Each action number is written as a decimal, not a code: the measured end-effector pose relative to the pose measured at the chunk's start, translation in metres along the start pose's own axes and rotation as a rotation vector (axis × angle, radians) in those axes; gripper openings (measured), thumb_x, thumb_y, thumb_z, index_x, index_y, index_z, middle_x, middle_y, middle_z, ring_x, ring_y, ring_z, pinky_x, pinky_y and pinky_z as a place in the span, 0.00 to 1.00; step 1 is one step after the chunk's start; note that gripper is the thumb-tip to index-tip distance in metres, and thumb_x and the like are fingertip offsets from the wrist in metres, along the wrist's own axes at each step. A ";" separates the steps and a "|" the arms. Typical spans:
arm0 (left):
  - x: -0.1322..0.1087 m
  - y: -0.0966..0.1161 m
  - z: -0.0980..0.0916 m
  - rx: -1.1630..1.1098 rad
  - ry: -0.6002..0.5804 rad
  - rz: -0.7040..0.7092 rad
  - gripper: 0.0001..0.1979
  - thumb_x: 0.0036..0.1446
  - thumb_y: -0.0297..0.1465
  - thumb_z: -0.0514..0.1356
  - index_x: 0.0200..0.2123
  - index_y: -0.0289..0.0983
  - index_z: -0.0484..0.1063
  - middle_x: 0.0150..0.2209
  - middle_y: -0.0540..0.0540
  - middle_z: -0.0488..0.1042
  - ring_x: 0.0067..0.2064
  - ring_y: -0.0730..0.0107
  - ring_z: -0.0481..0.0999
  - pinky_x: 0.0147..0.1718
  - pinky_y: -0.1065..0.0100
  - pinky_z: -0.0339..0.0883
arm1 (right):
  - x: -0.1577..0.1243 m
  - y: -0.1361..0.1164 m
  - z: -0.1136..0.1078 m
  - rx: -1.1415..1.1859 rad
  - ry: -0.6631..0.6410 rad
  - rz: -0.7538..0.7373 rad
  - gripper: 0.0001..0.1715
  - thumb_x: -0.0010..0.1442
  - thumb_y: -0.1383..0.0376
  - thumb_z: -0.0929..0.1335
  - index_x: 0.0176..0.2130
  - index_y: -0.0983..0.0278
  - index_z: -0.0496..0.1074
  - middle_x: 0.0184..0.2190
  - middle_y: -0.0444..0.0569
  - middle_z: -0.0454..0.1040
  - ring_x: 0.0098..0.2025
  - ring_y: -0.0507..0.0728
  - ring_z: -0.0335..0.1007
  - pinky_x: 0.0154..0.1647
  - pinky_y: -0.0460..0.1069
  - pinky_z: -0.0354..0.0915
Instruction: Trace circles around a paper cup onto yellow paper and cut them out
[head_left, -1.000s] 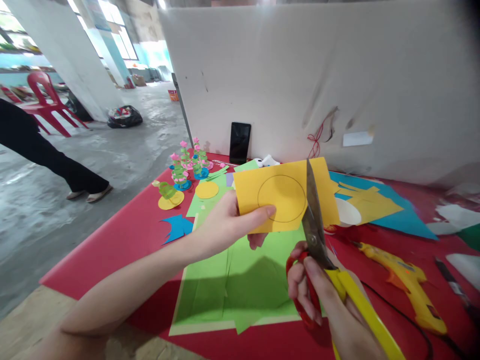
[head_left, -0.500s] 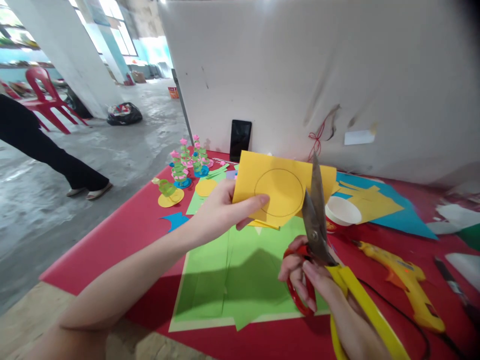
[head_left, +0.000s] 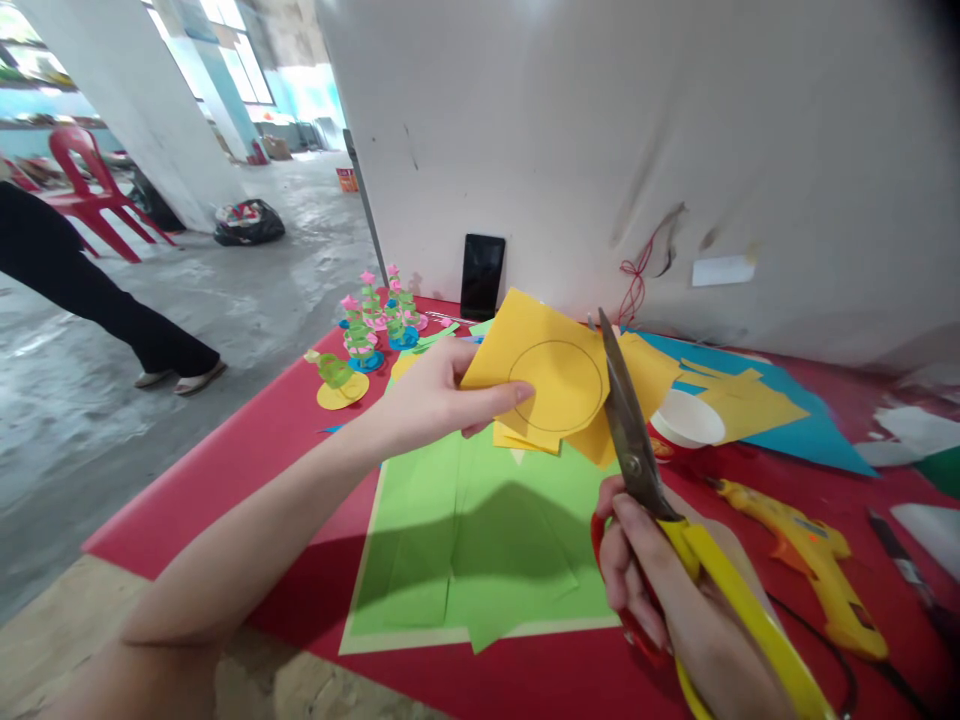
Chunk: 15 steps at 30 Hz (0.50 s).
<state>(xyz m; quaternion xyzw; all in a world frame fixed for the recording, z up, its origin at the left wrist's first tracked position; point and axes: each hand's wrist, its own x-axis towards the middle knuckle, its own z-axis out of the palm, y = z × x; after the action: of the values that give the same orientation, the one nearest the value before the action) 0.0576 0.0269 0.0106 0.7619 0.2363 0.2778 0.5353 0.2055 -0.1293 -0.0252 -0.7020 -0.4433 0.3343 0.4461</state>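
Yellow paper sheet (head_left: 555,370) with drawn circle, held above red surface (head_left: 225,470); left hand (head_left: 442,395), 9 o'clock, pinches its edge. Scissors (head_left: 635,455), 3 o'clock; right hand (head_left: 675,590) grips handles. Green paper (head_left: 499,560), 6 o'clock. Glue gun (head_left: 817,560), 4 o'clock.

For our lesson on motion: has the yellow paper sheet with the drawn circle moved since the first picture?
Yes: the yellow paper sheet has turned clockwise, its upper-left corner rising beside the black rectangular device.

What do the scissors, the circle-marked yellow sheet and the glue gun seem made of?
Scissors: blades apparently metal, dark grey, faintly shiny; handles likely plastic, smooth, brightly coloured.
Yellow sheet: matte, probably paper or card, flat, thin-edged.
Glue gun: probably moulded plastic, smooth, yellow.
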 end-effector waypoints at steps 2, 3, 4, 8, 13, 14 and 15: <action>0.004 -0.003 0.003 -0.099 0.107 0.015 0.15 0.52 0.35 0.62 0.19 0.33 0.66 0.14 0.54 0.61 0.16 0.82 0.59 0.13 0.79 0.51 | 0.001 0.002 -0.001 0.020 0.013 -0.002 0.23 0.58 0.46 0.60 0.32 0.63 0.64 0.11 0.41 0.64 0.11 0.48 0.53 0.11 0.43 0.52; 0.006 -0.005 0.005 -0.178 0.159 0.030 0.13 0.51 0.35 0.63 0.21 0.33 0.67 0.15 0.54 0.62 0.16 0.83 0.59 0.13 0.79 0.52 | 0.001 0.004 -0.001 0.033 0.014 0.004 0.23 0.58 0.46 0.60 0.32 0.63 0.64 0.11 0.40 0.64 0.11 0.48 0.53 0.12 0.43 0.52; 0.007 -0.007 0.008 -0.262 0.204 0.046 0.12 0.52 0.35 0.62 0.22 0.33 0.68 0.17 0.54 0.64 0.17 0.83 0.59 0.13 0.79 0.53 | 0.001 0.005 -0.001 0.049 0.012 0.013 0.23 0.58 0.46 0.60 0.32 0.63 0.63 0.12 0.40 0.64 0.11 0.48 0.53 0.12 0.43 0.52; 0.011 -0.013 0.022 -0.463 0.231 0.070 0.12 0.55 0.39 0.58 0.29 0.34 0.70 0.26 0.51 0.69 0.19 0.81 0.65 0.16 0.78 0.62 | 0.000 0.008 0.004 0.122 -0.009 0.025 0.23 0.58 0.46 0.59 0.33 0.63 0.63 0.13 0.40 0.64 0.11 0.47 0.51 0.12 0.43 0.50; 0.004 -0.009 0.033 -0.345 0.036 0.013 0.12 0.56 0.37 0.58 0.32 0.33 0.67 0.25 0.50 0.69 0.22 0.77 0.69 0.22 0.74 0.66 | 0.004 0.009 0.005 0.179 -0.047 0.085 0.24 0.58 0.45 0.59 0.34 0.63 0.62 0.13 0.40 0.65 0.10 0.46 0.52 0.11 0.42 0.50; 0.002 -0.008 0.034 -0.334 0.020 -0.002 0.11 0.56 0.36 0.59 0.31 0.33 0.67 0.24 0.51 0.69 0.22 0.78 0.68 0.21 0.75 0.65 | 0.006 0.010 0.005 0.201 -0.072 0.083 0.24 0.58 0.45 0.60 0.35 0.63 0.62 0.14 0.41 0.66 0.10 0.47 0.52 0.10 0.42 0.51; 0.001 -0.007 0.035 -0.335 0.015 -0.012 0.10 0.56 0.35 0.59 0.30 0.33 0.66 0.24 0.51 0.68 0.21 0.79 0.67 0.21 0.76 0.64 | 0.008 0.011 0.005 0.227 -0.103 0.076 0.24 0.57 0.45 0.60 0.35 0.63 0.62 0.16 0.41 0.68 0.10 0.48 0.54 0.09 0.43 0.52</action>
<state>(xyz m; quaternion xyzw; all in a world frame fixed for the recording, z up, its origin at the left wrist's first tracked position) 0.0816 0.0061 -0.0053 0.6584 0.1953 0.3158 0.6547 0.2079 -0.1226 -0.0377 -0.6453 -0.3979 0.4345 0.4863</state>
